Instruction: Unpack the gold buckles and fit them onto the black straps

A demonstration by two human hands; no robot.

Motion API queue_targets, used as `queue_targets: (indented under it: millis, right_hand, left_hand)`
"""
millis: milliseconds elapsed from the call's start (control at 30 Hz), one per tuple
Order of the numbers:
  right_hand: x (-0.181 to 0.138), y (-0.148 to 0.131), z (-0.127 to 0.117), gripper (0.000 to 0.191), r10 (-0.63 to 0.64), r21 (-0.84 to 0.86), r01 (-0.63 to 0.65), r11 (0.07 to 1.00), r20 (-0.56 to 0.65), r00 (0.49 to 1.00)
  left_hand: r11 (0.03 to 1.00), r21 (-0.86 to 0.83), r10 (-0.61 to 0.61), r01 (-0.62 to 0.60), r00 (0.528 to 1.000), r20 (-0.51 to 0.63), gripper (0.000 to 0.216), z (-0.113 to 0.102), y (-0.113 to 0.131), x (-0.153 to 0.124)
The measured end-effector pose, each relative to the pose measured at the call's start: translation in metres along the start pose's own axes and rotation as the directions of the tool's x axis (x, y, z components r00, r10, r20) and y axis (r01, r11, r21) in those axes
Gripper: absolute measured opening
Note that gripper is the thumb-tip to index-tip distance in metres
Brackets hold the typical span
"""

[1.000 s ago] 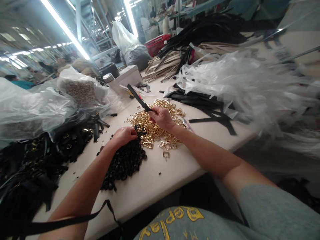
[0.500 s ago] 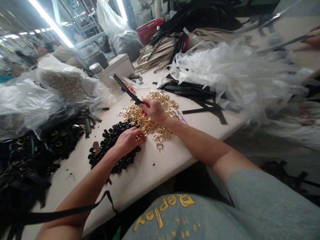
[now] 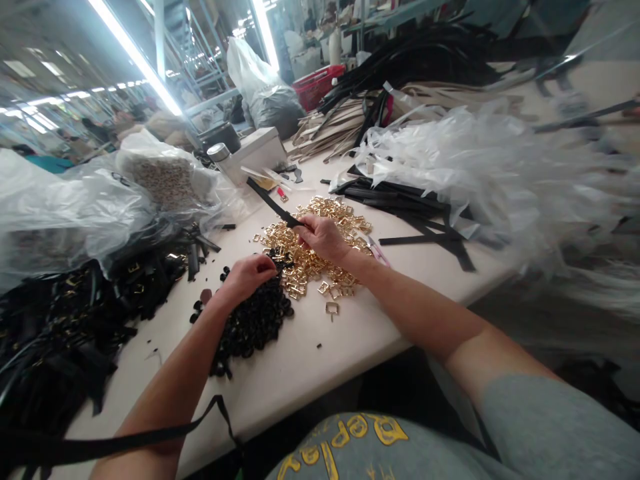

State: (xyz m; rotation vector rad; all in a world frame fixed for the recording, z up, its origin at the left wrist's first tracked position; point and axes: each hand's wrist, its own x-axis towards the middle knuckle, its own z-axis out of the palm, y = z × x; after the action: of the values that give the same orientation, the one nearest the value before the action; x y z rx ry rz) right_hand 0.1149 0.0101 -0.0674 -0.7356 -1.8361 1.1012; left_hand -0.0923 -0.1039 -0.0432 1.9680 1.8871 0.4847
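Note:
My right hand [image 3: 325, 237] is closed on a narrow black strap [image 3: 273, 203] that sticks out up and to the left over a heap of gold buckles [image 3: 320, 260]. My left hand [image 3: 249, 275] is curled with its fingertips down, at the spot where the gold heap meets a pile of small black loops [image 3: 253, 323]. What its fingers pinch, if anything, is hidden. Another black strap [image 3: 130, 440] lies across my left forearm near the table's front edge.
Black straps with buckles [image 3: 75, 320] are piled at the left beside clear plastic bags [image 3: 65, 207]. Loose black straps [image 3: 415, 220] and crumpled clear plastic [image 3: 480, 167] lie at the right. A white box [image 3: 255, 150], a red basket [image 3: 320, 83] and tan strips [image 3: 330, 130] stand farther back.
My left hand pulled back from the gold buckles to the edge of the black loop pile. My right hand kept its hold on the strap. The view shifted slightly.

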Motion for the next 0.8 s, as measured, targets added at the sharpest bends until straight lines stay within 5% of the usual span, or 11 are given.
queue_targets:
  millis: [167,367,567,633,700,800]
  right_hand:
    - [-0.001,-0.002,-0.001,0.017,0.023,-0.033,-0.022,0.999,0.017,1.000]
    - [-0.001,-0.003,-0.001,0.017,0.029,-0.032,-0.029,0.999,0.008,1.000]
    - [-0.004,-0.007,0.004,0.018,0.046,0.044,-0.048,0.998,0.047,0.998]
    - [-0.006,-0.009,0.008,0.017,0.070,0.110,-0.078,0.991,0.081,0.994]
    - [-0.009,-0.010,0.012,0.018,0.096,0.177,-0.117,0.977,0.127,0.987]
    - [-0.014,-0.013,0.019,0.019,0.109,0.224,-0.153,0.962,0.197,0.974]
  left_hand:
    - [0.987,0.116,-0.095,0.108,0.989,-0.115,0.011,-0.023,-0.028,0.022]
    - [0.950,0.309,-0.061,0.052,0.998,0.019,0.012,-0.010,-0.038,0.045]
    - [0.930,0.349,-0.090,0.114,0.992,-0.083,0.012,-0.004,-0.027,0.048]
    - [0.957,0.253,-0.088,0.142,0.973,-0.212,0.010,-0.004,-0.020,0.042]
    - [0.989,-0.015,-0.143,0.147,0.926,-0.348,0.009,-0.003,-0.013,0.030]
    - [0.797,-0.601,-0.341,0.059,0.866,-0.366,0.022,0.002,0.000,0.004]
